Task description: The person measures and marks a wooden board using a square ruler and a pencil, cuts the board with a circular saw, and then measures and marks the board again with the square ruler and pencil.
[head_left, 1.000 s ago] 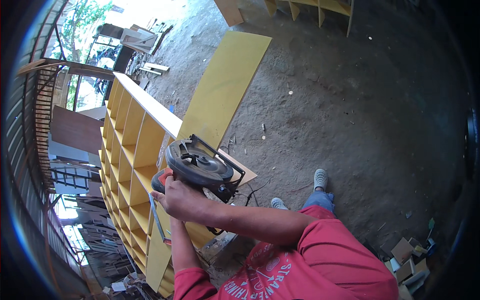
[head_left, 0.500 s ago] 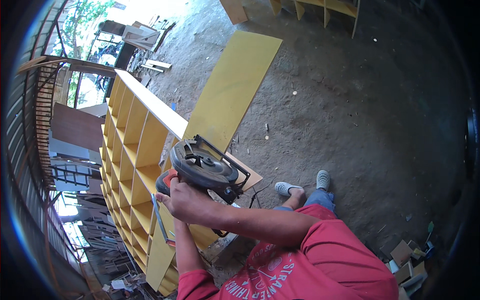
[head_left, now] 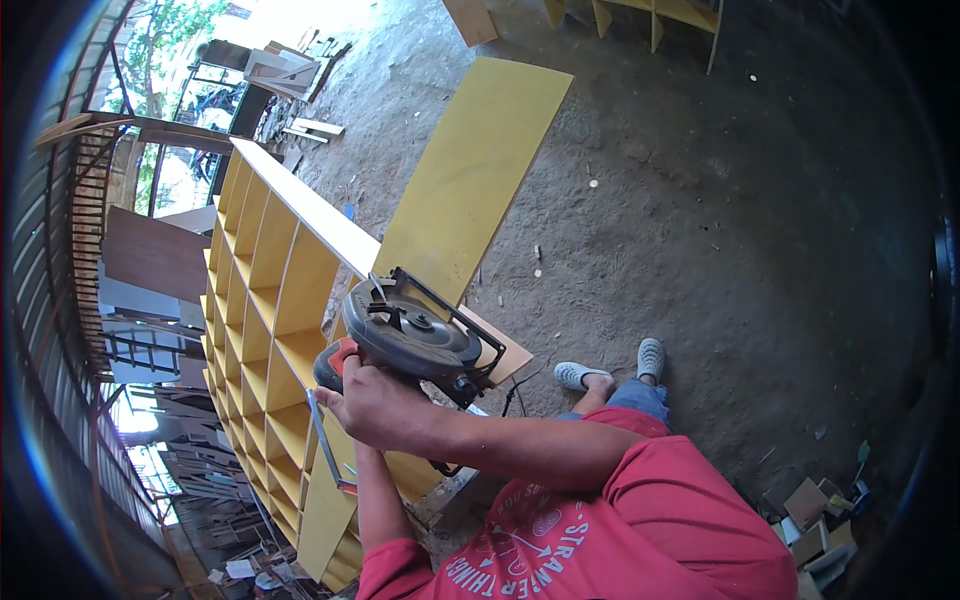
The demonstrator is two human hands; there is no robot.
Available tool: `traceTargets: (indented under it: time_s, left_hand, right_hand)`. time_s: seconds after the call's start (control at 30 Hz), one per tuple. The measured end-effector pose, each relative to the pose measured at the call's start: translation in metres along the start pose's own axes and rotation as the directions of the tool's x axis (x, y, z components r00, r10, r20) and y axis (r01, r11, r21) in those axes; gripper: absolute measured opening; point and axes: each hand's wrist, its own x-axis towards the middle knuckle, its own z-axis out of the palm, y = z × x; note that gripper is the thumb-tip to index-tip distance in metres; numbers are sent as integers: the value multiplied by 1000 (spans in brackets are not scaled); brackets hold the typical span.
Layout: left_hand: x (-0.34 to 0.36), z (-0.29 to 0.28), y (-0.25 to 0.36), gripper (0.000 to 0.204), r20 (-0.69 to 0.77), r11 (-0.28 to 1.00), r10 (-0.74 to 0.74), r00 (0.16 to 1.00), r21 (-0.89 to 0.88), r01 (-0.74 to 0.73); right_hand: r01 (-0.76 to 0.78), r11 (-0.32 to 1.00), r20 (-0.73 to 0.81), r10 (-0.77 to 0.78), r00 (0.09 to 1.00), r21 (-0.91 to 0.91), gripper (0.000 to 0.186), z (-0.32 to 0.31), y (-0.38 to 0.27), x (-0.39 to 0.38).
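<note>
A dark circular saw (head_left: 415, 335) with a round blade guard and a red part near its handle is tilted, blade guard upward, over the edge of the yellow board work. My right hand (head_left: 385, 405) reaches across from the right and is closed on the saw at its red part. The left forearm (head_left: 380, 490) rises from below; my left hand is hidden behind the right one, so its grip does not show. Beside the right hand lies a metal straightedge-like tool (head_left: 325, 440) with a red end. A long yellow board (head_left: 470, 170) extends beyond the saw.
A large yellow compartment shelf (head_left: 265, 300) fills the left. Another yellow shelf unit (head_left: 685, 15) stands at the far end. A small pale board piece (head_left: 505, 350) sits under the saw. Wood scraps (head_left: 815, 520) lie at lower right, more stacked panels (head_left: 150, 250) at left.
The view has shifted slightly, so the saw, arms and boards appear a little to the right. The right hand keeps its hold on the circular saw.
</note>
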Motion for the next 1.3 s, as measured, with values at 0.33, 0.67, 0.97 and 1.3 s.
traceTargets:
  time_s: [0.33,0.67,0.97,1.3]
  left_hand:
    - [6,0,1,119,97,996,-16,995,94,7]
    - [10,-18,1,119,-144,994,5,990,-107,-21]
    - [21,-6,-5,110,-129,969,77,989,243,-44]
    - [12,-25,2,93,-201,830,188,961,556,-46]
  right_hand:
    - [5,996,-39,-9,999,-94,68,2,0,9]
    - [12,999,-29,-14,999,-49,69,2,1,19]
    - [19,999,-39,-20,999,-34,67,9,3,29]
    - [28,999,-44,-29,999,-15,66,14,5,42]
